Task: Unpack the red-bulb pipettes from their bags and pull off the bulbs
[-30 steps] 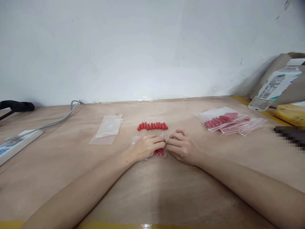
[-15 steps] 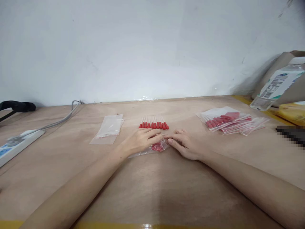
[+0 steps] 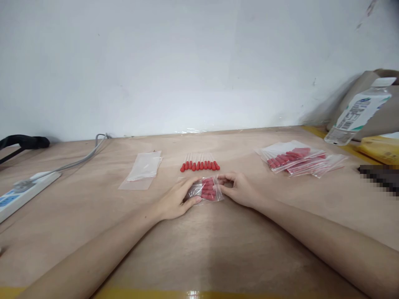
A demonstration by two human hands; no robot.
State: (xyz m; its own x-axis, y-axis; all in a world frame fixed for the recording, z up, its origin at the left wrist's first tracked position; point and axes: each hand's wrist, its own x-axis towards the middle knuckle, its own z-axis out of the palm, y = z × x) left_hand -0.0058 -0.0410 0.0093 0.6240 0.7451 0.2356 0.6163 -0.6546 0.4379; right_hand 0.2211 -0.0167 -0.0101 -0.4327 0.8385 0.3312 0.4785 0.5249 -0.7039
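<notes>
L hand (image 3: 175, 202) shifted, holding clr bag (image 3: 196, 190).

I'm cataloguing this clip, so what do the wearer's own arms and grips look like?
The left forearm and right forearm are bare, with no sleeve or cable in view; a tiny spot marks the left one. Each grip is a bare hand, left and right, with no glove visible.

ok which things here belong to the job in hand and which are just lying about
Job, it seems:
bag of red pieces, held by left hand and right hand
row of red-ended tubes
flat clear bags
pile of filled bags

Apparently just lying about:
power strip
cable
bottle
yellow packet
black object
</notes>
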